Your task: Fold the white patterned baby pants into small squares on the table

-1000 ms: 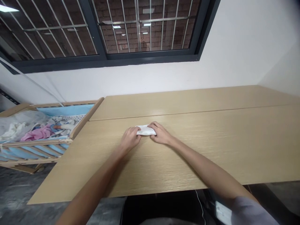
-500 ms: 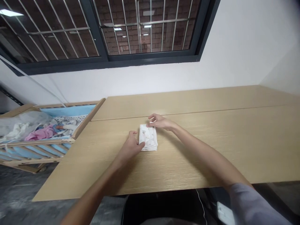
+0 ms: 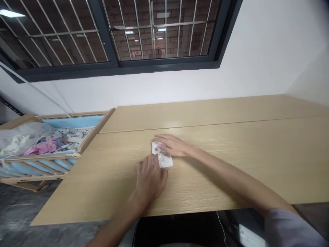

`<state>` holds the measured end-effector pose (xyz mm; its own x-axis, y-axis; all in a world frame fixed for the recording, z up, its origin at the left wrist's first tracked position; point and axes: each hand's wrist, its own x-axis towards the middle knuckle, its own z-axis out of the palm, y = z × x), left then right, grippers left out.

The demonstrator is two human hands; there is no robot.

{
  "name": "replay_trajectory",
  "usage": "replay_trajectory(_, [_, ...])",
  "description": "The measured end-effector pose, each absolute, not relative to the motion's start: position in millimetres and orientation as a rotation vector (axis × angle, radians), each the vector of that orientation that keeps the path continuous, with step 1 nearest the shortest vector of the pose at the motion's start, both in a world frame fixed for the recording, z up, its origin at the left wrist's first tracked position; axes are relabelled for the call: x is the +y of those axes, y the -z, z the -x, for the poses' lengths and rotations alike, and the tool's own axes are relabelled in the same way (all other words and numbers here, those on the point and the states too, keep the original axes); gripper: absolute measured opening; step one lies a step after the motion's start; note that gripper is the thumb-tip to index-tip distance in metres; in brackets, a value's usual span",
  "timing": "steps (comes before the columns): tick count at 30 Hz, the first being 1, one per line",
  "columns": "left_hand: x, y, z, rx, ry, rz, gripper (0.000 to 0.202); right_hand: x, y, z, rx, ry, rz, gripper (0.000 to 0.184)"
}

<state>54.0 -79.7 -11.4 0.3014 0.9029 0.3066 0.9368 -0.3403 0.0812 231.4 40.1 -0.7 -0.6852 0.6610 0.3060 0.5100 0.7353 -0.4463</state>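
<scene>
Resting Both Hands Over a Small, White, Printed, Folded Cloth-Like Packet (image 3: pixel 166 160)

Your packet lies on the pale wood-grain tabletop (image 3: pixel 239 161), apparently folded already; what flattening remains is unclear; your left hand (image 3: pixel 149 176), loosely open, covers its near-left corner; your right (image 3: pixel 174 144), nearly flat, its far-right side; neither visibly grips; fingers hide edges, blur the print.

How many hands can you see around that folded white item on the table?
2: the left hand is at the near left of the white item, and the right hand is over its far right part.
</scene>
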Motion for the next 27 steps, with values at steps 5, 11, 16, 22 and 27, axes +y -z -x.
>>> replay_trajectory(5, [-100,43,-70,-1.706,0.414,2.437,0.039,4,10,-224,-2.714,-0.568,0.578,0.053])
replay_trajectory(11, [-101,58,-76,-1.706,0.407,2.350,0.041,18,35,-231,-2.782,-0.522,0.586,0.053])
replay_trajectory(16, [-102,61,-75,-1.701,0.462,2.339,0.050,42,35,-238,-2.746,-0.428,0.650,0.054])
replay_trajectory(22, [-103,60,-77,-1.721,0.431,2.346,0.050,69,42,-244,-2.741,-0.387,0.780,0.058])
replay_trajectory(27, [-91,37,-68,-1.793,0.446,2.428,0.041,73,47,-245,-2.664,-0.416,0.879,0.061])
